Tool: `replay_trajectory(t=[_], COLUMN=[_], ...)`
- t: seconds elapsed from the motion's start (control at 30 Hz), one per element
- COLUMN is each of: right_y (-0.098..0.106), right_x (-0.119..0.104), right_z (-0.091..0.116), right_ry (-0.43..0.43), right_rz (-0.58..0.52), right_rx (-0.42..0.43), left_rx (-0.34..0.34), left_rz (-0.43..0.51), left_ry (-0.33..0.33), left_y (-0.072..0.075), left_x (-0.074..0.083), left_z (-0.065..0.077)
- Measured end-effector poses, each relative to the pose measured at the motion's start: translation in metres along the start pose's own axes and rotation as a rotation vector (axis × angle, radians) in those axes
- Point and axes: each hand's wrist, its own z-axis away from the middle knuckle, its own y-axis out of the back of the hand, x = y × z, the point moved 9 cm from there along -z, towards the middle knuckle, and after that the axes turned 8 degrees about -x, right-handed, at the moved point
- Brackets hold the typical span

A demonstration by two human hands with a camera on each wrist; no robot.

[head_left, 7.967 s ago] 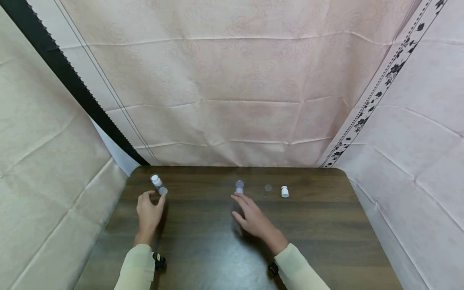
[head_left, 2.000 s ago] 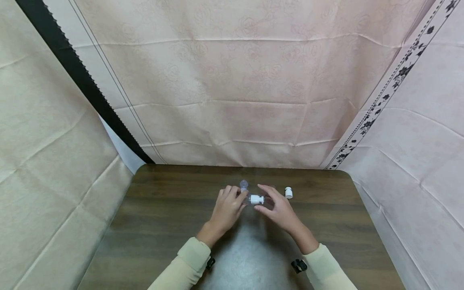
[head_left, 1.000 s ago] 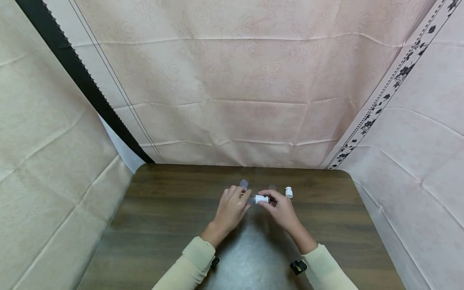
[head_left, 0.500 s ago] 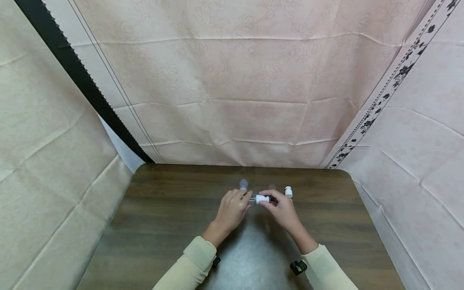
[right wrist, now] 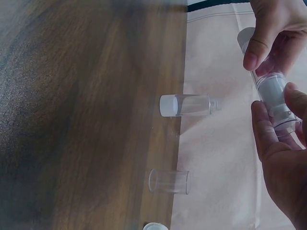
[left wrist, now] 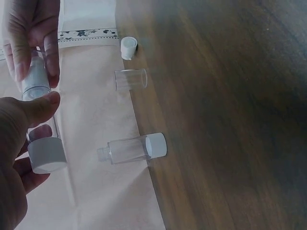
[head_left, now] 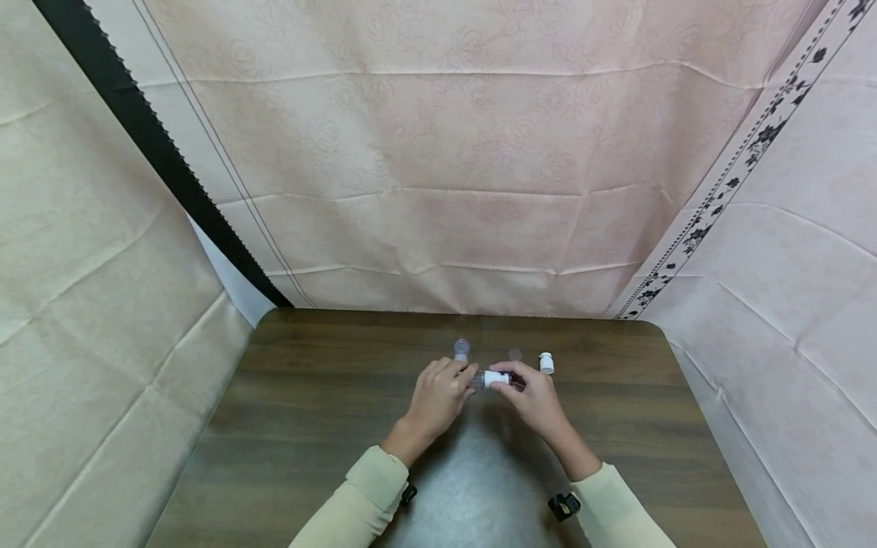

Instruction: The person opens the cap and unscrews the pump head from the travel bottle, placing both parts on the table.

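Observation:
In the head view, both hands hold one small clear pump bottle [head_left: 496,378] lengthwise between them above the table. My left hand [head_left: 436,396] grips its clear body; the white base [left wrist: 47,155] sticks out past the fingers in the left wrist view. My right hand [head_left: 534,396] pinches the other end, where a white collar [right wrist: 272,91] sits under a clear cap [right wrist: 286,125]. Just beyond the left fingers stands a second clear bottle [left wrist: 128,149] with a white base and a bare neck. Fingers hide part of the held bottle.
A loose clear cap [left wrist: 129,80] stands on the brown wooden table [head_left: 329,426], to the right of the second bottle. Farther right is a small white pump top [head_left: 546,363]. Pale cloth hangs [head_left: 438,190] behind the table and at both sides.
The left hand has brought the bottle from the table's left to the middle. The right hand, away from it earlier, has closed on its capped end. Over the last half second both hands barely move.

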Motion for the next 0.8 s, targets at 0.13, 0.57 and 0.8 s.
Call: replay_trajectory(t=[0.13,0.57,0.8], right_y=[0.0009,0.0019,0.0008], right_x=[0.0003,0.0032,0.0031], right_z=[0.001,0.0078,0.0077], right_ry=[0.011,0.023,0.059], right_rz=[-0.011,-0.02,-0.022], right_rx=[-0.001,-0.029,-0.034], left_rx=[0.008,-0.037,-0.054], left_rz=[0.023,0.058,0.096], left_ry=[-0.01,-0.029,-0.038], left_y=[0.0013,-0.0015,-0.0034], left_x=[0.0006,0.0031,0.0019], left_z=[-0.0003,0.0004,0.0021])
